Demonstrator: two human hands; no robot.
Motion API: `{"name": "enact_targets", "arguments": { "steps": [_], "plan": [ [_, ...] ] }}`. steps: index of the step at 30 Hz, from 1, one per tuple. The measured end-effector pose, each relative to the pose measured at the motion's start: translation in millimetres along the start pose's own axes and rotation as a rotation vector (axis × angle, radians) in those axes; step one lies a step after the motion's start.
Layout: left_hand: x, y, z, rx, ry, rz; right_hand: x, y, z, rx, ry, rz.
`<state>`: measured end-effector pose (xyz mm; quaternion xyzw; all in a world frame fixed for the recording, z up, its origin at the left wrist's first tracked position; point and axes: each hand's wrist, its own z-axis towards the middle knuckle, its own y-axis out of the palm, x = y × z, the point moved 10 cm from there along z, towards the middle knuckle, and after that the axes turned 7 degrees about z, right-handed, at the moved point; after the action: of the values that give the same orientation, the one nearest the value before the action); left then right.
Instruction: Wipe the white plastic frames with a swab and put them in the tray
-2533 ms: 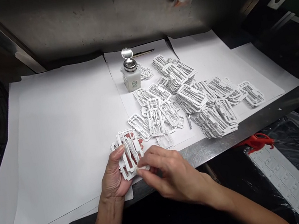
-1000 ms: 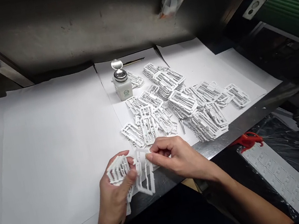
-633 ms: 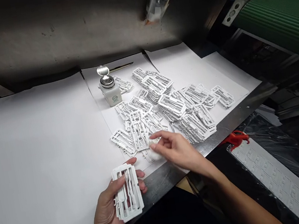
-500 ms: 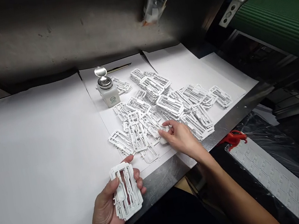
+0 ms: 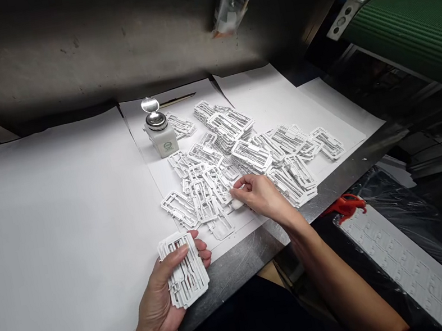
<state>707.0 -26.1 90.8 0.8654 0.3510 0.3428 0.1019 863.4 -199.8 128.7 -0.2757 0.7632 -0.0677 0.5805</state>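
My left hand [image 5: 159, 299] is wrapped round a stack of thin white slotted frames [image 5: 187, 280], its thumb lying across the top one. My right hand [image 5: 258, 196] is closed in a pinch at the edge of a white slotted frame [image 5: 217, 183] on the loose pile. Something small and white, perhaps a wipe, shows under those fingertips; I cannot make out its kind. Other frames [image 5: 204, 200] lie scattered to the left of that hand, and stacked frames [image 5: 251, 155] rise behind it.
A white pump bottle [image 5: 164, 142] with its metal lid up stands behind the pile, near dark tweezers [image 5: 177, 99]. White paper [image 5: 63, 216] covers the bench, whose metal edge [image 5: 238, 265] runs in front. Red-handled scissors [image 5: 345, 206] and a moulded white sheet [image 5: 405, 264] lie lower right.
My left thumb has slid across the top of the stack, and the stack has risen slightly. My right hand has shifted a little left, and the frame at its fingertips has moved.
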Motion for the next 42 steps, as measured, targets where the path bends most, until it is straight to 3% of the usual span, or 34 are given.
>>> {"name": "enact_targets", "arguments": {
  "steps": [6, 11, 16, 19, 23, 26, 30, 34, 37, 39, 42],
  "plan": [
    [-0.3, 0.1, 1.8, -0.01, -0.011, 0.029, 0.3, 7.9, 5.5, -0.134, 0.067, 0.243],
    [3.3, 2.0, 7.9, -0.052, 0.016, 0.019, -5.2, 20.6, -19.0, -0.342, 0.091, 0.435],
    [1.4, 11.8, 12.6, -0.183, 0.054, -0.124, -4.2, 70.9, -62.2, -0.616, 0.236, 0.732],
    [-3.4, 19.8, 11.5, -0.313, 0.047, -0.253, -5.6, 101.4, -83.0, -0.697, 0.313, 0.825],
    [-6.0, 17.4, 8.9, -0.386, 0.042, -0.312, -13.7, 117.3, -96.3, -0.778, 0.306, 0.813],
    [-2.2, 8.8, 8.4, -0.378, 0.08, -0.318, -15.9, 101.8, -86.4, -0.722, 0.243, 0.696],
    [-3.1, 4.2, 9.5, -0.353, 0.091, -0.275, -39.5, 66.0, -58.7, -0.487, 0.036, 0.588],
    [-2.7, 7.1, 8.8, -0.321, 0.126, -0.26, -90.1, 72.8, -55.0, -0.475, -0.206, 0.477],
    [2.9, 4.6, 6.9, -0.286, 0.177, -0.271, -117.3, 82.2, -57.8, -0.431, -0.424, 0.213],
    [3.7, -0.4, 6.5, -0.259, 0.168, -0.252, -116.3, 81.1, -54.7, -0.369, -0.464, 0.062],
    [2.1, -8.1, 7.1, -0.24, 0.119, -0.234, -97.2, 66.1, -45.6, -0.249, -0.381, 0.026]
  ]
}}
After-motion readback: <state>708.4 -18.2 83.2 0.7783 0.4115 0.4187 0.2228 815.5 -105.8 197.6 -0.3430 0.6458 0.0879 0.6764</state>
